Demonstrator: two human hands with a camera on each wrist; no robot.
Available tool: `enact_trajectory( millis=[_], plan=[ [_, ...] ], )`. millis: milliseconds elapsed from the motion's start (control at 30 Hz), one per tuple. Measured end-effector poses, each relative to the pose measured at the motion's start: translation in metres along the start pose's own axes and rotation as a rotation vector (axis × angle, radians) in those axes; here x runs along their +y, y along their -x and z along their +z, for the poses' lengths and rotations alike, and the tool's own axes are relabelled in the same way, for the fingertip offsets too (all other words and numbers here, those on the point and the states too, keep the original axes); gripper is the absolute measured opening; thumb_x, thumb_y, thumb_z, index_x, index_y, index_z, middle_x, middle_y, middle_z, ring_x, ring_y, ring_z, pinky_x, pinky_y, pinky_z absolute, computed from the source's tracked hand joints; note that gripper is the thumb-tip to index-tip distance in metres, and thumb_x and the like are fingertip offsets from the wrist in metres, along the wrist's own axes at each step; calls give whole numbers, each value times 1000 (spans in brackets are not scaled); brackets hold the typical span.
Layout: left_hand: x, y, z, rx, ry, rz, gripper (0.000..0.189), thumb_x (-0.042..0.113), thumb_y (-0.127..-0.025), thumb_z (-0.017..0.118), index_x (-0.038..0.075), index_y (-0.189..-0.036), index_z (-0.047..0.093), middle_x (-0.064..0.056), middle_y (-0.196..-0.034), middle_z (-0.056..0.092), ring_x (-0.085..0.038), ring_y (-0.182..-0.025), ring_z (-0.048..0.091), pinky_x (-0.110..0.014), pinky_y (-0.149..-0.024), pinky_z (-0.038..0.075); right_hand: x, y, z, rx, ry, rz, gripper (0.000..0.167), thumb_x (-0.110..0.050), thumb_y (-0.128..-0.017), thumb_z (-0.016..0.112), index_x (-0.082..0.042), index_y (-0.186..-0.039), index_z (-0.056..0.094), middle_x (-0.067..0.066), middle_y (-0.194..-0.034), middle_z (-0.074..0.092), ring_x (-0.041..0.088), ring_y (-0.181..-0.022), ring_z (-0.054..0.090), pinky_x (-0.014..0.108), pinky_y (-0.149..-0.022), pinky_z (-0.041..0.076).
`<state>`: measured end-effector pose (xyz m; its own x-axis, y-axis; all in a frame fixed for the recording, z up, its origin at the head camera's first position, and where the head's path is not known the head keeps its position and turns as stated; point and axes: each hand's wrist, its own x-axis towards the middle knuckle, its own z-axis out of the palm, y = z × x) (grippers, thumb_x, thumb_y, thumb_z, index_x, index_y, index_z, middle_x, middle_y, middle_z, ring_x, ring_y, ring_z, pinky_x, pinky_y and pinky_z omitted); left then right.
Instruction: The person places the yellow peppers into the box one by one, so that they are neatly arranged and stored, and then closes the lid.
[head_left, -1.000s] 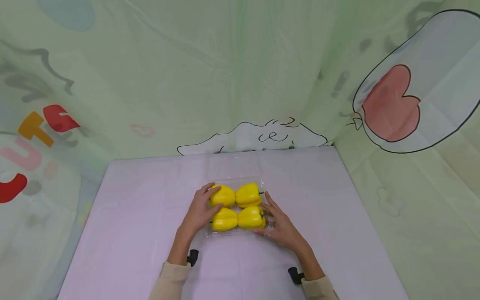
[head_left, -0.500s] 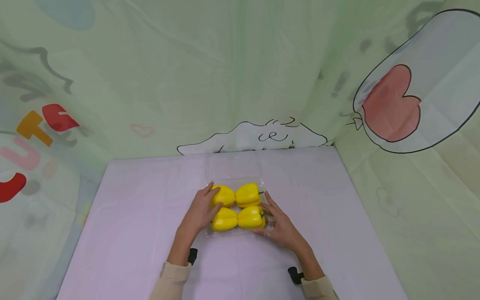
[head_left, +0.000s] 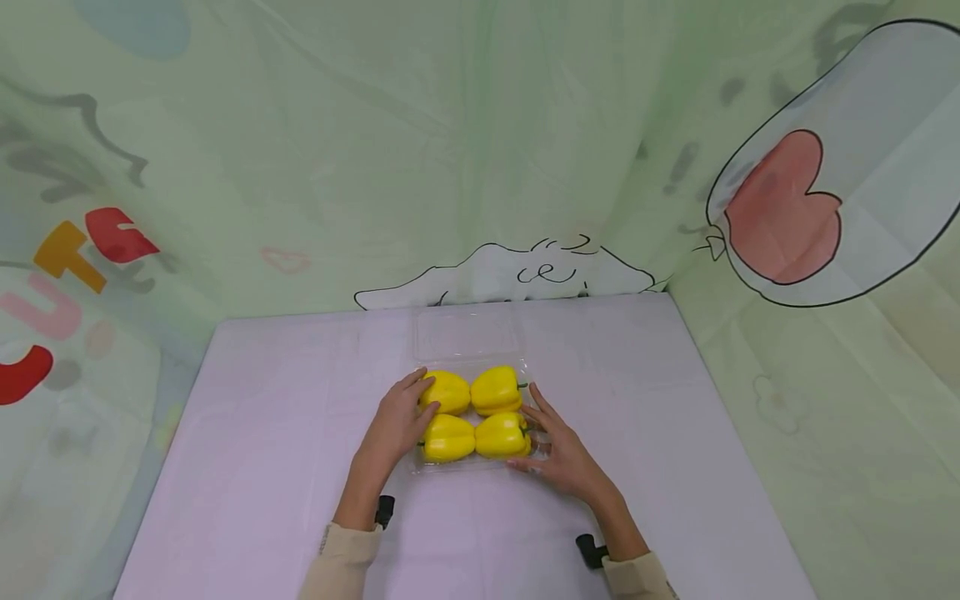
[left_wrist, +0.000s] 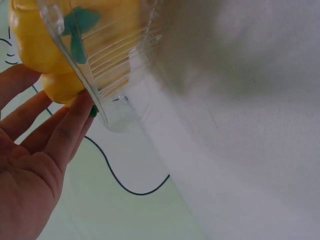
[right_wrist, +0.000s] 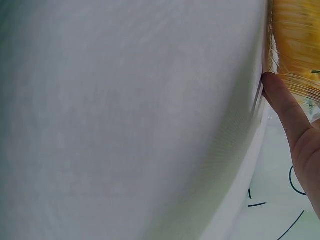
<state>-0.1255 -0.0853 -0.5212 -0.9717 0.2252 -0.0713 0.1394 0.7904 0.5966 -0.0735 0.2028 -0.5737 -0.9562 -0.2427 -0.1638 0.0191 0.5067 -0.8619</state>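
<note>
Two rows of yellow bell peppers [head_left: 450, 439] sit in a clear plastic clamshell box [head_left: 465, 468]. Its transparent lid [head_left: 467, 335] lies folded back behind it. My left hand [head_left: 397, 421] is at the box's left end, its fingers resting on the back-left pepper [head_left: 448, 392]. In the left wrist view those fingers are fairly straight against a pepper [left_wrist: 62, 87] and the box rim. At the right end, my right hand [head_left: 566, 458] spreads its fingers along the side, with the thumb at the front edge. The right wrist view shows a straight digit touching the rim.
The box stands on a table with a pale lilac cloth [head_left: 285, 467], near the back edge. Green printed fabric [head_left: 337, 167] hangs behind and at both sides. A black wrist camera [head_left: 386, 511] is on the left wrist, another [head_left: 591, 551] on the right.
My left hand shifts very slightly, with its thumb a little farther back on the peppers. The right hand, the peppers and the box look almost unchanged.
</note>
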Motion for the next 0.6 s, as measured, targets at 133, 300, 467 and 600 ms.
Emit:
enact_trajectory(
  millis=[133,300,467,600],
  plan=[
    [0,-1,1,-8,11,-24,50,20,-101,73,2,-146,62,-15,-163,51,-37,-150,51,-54,-125,43,-1,0,0,-4,-4,4,124,-31,-81,93,-25,-172,9,10,-175,31,38,-151,49,48,-109,57],
    [-1,-2,2,-11,40,-35,50,20,-100,73,2,-146,62,-14,-163,51,-37,-150,50,-54,-125,43,-1,0,-1,-4,-4,5,124,-31,-81,93,-26,-172,9,11,-175,31,38,-151,50,50,-109,57],
    [-4,-3,3,6,64,-27,50,18,-99,74,2,-146,63,-14,-162,53,-37,-150,51,-54,-123,46,-1,-1,-1,-5,-7,-2,125,-30,-81,93,-27,-172,8,11,-175,32,37,-151,50,49,-109,57],
    [-8,-2,4,14,73,-21,51,19,-99,75,3,-146,63,-13,-162,53,-37,-148,52,-53,-122,47,0,-2,0,-5,-1,-4,123,-31,-81,93,-25,-172,10,7,-178,23,37,-152,48,48,-109,57]
  ],
)
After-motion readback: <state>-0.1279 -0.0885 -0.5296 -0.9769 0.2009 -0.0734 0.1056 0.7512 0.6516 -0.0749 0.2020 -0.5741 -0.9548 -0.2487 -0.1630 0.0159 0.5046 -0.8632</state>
